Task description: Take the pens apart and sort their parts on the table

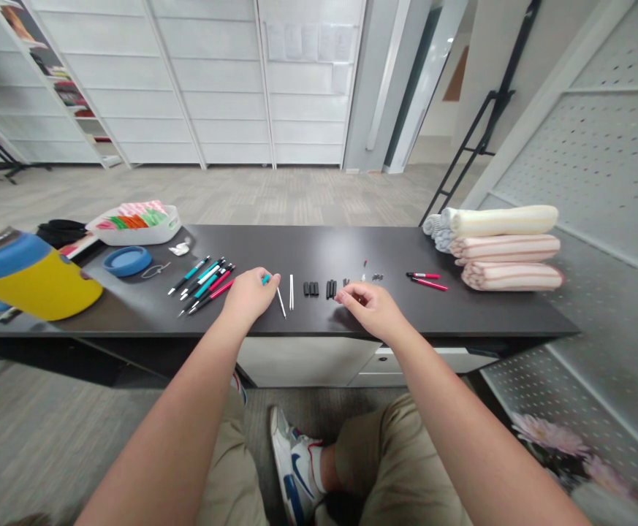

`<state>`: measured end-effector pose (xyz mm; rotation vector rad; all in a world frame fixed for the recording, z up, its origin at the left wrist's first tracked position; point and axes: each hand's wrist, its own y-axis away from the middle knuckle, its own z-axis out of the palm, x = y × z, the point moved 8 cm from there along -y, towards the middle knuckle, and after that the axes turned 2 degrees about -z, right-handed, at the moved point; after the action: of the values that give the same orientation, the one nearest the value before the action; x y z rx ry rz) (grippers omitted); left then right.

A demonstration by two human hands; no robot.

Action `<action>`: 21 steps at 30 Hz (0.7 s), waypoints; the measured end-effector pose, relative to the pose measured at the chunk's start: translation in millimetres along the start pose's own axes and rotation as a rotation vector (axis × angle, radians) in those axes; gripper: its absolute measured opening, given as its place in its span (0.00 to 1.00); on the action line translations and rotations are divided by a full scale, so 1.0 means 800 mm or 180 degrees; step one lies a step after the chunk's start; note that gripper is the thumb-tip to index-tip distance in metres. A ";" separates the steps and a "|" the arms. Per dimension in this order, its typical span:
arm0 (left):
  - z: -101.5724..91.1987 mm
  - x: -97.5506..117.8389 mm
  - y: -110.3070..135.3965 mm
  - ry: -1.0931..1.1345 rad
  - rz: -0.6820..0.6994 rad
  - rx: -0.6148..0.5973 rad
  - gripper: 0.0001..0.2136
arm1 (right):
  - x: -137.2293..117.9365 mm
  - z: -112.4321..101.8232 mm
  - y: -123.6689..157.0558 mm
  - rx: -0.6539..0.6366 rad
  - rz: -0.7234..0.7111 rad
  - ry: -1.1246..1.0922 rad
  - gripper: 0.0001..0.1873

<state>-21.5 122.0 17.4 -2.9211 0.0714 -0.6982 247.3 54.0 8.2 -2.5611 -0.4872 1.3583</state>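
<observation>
Near the front edge of the counter (pixel 461 310), left grip (pixel 250 292) closed around a teal pen barrel (pixel 267 278), only its end showing past the thumb. Right grip (pixel 370 303) just beside the black sleeves (pixel 331 289), fingertips pinched nearly together; cannot tell what, if anything, held between. Close to the left knuckles, two white refill tubes (pixel 291 291), one slanted toward the front edge. Likely trouble: a brush of the left wrist, then a tube rolling off onto the floor (pixel 50 438). Further back, tiny loose parts (pixel 376 277), easily scattered by a careless forearm sweep, hard to find again on the dark surface. Risk too of nudging the whole pens (pixel 203 281) toward the left end out of their row.
</observation>
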 end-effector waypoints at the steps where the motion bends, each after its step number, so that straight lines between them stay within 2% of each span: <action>1: 0.002 0.002 0.000 -0.0054 -0.0015 0.0014 0.17 | 0.000 0.000 0.000 -0.0005 -0.0005 0.0006 0.17; 6: 0.004 0.015 0.004 0.0092 -0.0132 0.0062 0.17 | -0.001 0.001 0.000 -0.0018 -0.0032 0.0037 0.18; 11: -0.012 0.018 0.008 0.0083 -0.0123 0.0098 0.13 | -0.002 0.001 0.000 -0.0012 -0.0039 0.0045 0.18; 14: -0.018 0.015 0.012 -0.0130 -0.0166 -0.0060 0.11 | -0.002 0.001 -0.001 -0.0027 -0.0032 0.0042 0.18; 18: -0.014 0.013 0.022 -0.0509 -0.0167 -0.0424 0.09 | -0.003 0.001 -0.001 -0.0051 -0.0058 0.0010 0.17; 21: -0.012 0.014 0.027 -0.0691 -0.0169 -0.0475 0.07 | -0.004 0.001 0.000 -0.0043 -0.0091 0.0020 0.18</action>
<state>-16.3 98.6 28.0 -3.1321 0.0242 -0.3942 244.7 53.1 10.2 -2.5582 -0.5314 1.3417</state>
